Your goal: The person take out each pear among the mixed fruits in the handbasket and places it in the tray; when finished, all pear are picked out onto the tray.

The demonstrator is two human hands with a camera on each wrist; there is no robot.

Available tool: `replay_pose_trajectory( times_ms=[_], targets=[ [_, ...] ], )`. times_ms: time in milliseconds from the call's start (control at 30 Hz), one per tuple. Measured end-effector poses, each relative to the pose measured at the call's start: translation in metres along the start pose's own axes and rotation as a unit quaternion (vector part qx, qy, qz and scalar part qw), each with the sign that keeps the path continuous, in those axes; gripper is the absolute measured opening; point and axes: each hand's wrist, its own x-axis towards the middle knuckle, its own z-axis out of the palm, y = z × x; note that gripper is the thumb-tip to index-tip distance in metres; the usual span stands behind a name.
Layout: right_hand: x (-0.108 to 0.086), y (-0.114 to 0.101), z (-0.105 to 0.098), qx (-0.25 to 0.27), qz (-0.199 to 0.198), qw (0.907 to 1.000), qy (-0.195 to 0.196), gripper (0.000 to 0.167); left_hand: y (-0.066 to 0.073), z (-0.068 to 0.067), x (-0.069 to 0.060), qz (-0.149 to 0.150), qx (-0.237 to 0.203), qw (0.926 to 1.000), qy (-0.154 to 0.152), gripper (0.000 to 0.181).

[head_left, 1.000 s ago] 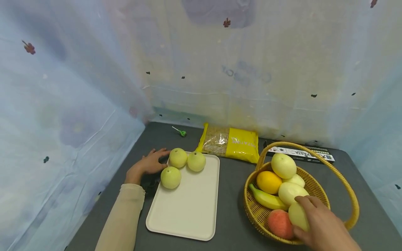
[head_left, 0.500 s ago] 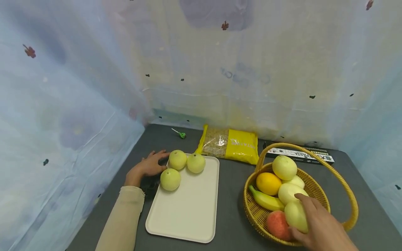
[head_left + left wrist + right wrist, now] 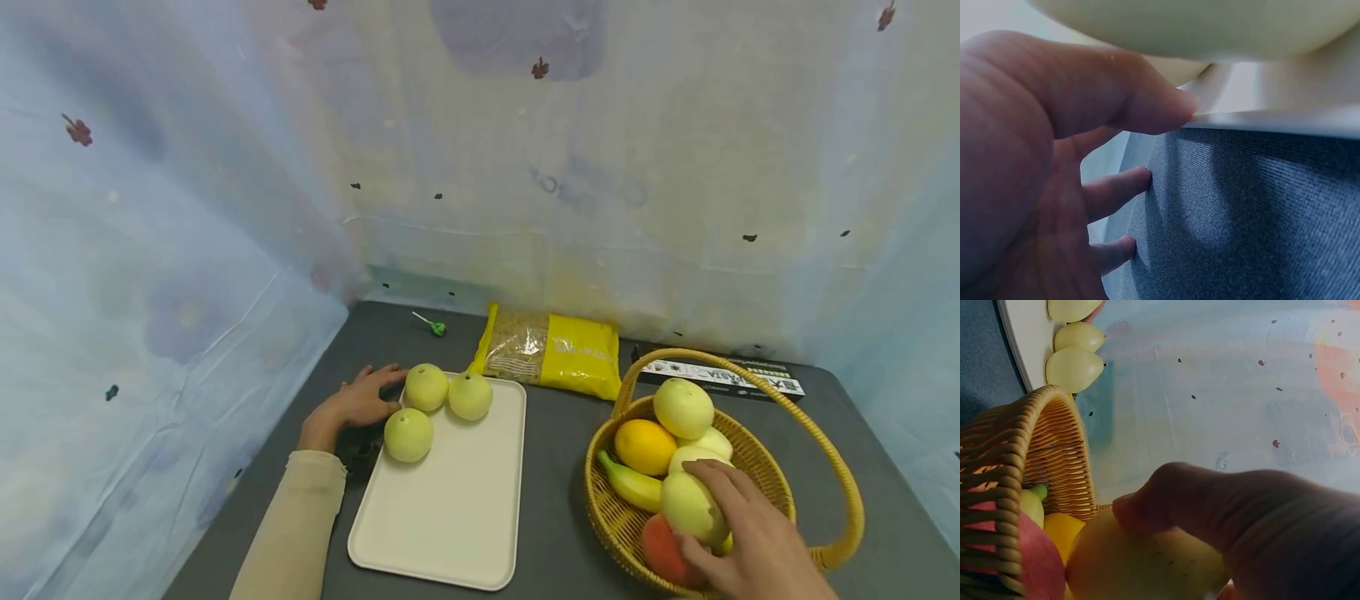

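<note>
My right hand [image 3: 750, 525] grips a round pale green pear [image 3: 692, 507] over the wicker basket [image 3: 617, 537]. In the right wrist view, the thumb lies across the held pear [image 3: 1147, 562]. Below it sits a red peach [image 3: 663, 550]; a banana [image 3: 630, 483], an orange-yellow fruit [image 3: 645, 447] and more pale green pears [image 3: 683, 407] lie in the basket. At the tray's far left corner, my left hand [image 3: 360, 400] has its fingers spread beside three pears [image 3: 408, 435]. The left wrist view shows its thumb [image 3: 1147, 100] touching the edge of the cream tray [image 3: 442, 525].
At the back lies a yellow pasta bag [image 3: 551, 350], with a green lollipop [image 3: 437, 328] to its left. A black and white box [image 3: 720, 375] lies behind the basket. The arched basket handle [image 3: 810, 425] rises beside my right hand. Patterned curtains surround the dark table.
My right hand has shifted a little left and up with the pear, which now covers more of the pear behind it and the banana's end. My left hand stays put.
</note>
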Motion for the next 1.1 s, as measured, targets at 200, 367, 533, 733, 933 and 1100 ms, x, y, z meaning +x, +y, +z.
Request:
replay_pose_trajectory(
  times_ms=[200,367,533,733,933,1100],
  targets=[
    [0.001,0.003,0.01,0.008,-0.041,0.9988,0.025,0.088,-0.002,0.0,0.001,0.003,0.002,1.0,0.002,0.069],
    [0.001,0.006,0.018,-0.004,-0.081,0.9949,0.059,0.091,-0.002,0.001,0.001,0.005,0.001,1.0,0.002,0.07],
    [0.004,0.003,0.022,-0.008,-0.081,0.9952,0.054,0.084,-0.002,0.003,0.0,0.006,0.003,1.0,0.004,0.07],
    [0.008,0.0,0.026,-0.006,-0.082,0.996,0.036,0.084,-0.005,0.005,-0.001,0.003,0.008,0.9999,0.007,0.069],
    [0.009,-0.004,0.025,-0.002,-0.031,0.9995,0.01,0.087,-0.005,0.007,-0.004,0.0,-0.001,1.0,0.006,0.068],
    [0.009,-0.005,0.02,0.035,0.002,0.9992,0.021,0.086,-0.002,0.002,0.002,0.003,-0.002,1.0,0.006,0.068]
  ],
)
